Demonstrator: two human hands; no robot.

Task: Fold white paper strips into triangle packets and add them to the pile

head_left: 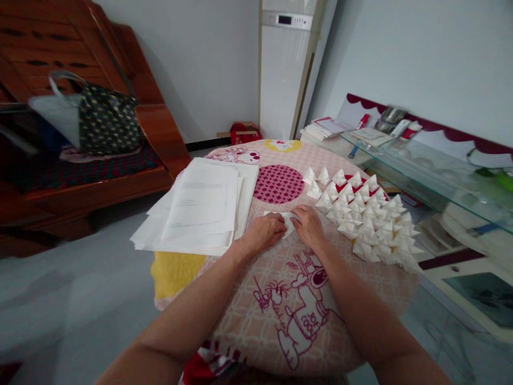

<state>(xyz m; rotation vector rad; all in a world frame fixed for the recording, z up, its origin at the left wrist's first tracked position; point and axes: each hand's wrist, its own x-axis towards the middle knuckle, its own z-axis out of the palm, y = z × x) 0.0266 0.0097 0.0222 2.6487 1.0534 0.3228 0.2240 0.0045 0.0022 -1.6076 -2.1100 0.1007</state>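
A small folded piece of white paper (288, 224) lies on the round table between my two hands. My left hand (265, 230) presses down on its left side with bent fingers. On its right edge, my right hand (308, 224) holds it between thumb and fingers. Just right of my right hand stand several rows of pointed, folded white paper pieces (363, 235). To the left of my hands lies a stack of white paper sheets (204, 203), some with faint print.
A patterned tablecloth (256, 321) covers the table. At the right is a glass-topped stand (433, 176) with papers and small items. A wooden bench (96, 187) on the left bears a dotted bag (106, 120). A tall white air conditioner (282, 75) stands behind.
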